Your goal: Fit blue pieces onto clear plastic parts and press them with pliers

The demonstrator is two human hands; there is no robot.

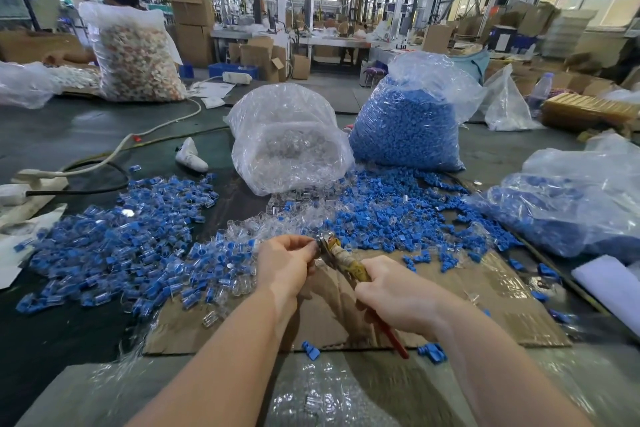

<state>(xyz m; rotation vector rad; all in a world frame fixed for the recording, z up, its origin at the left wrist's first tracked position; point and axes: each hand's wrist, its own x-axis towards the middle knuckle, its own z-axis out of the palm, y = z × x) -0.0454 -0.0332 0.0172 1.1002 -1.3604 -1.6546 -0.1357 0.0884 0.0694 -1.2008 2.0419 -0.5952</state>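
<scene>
Pressing step: your left hand (284, 262) pinches the piece, largely hidden, at the pliers (337, 253) nose over the cardboard (450, 295); your right hand (394, 291) clamps the handles; squeeze squarely, evenly.

Both hands meet ahead, left hand (284, 265) pinching with curled fingers, right hand (398, 291) clenched.

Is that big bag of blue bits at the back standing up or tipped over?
Upright. The bag of blue pieces stands on its base, bulging full, its gathered plastic top pointing upward.
</scene>
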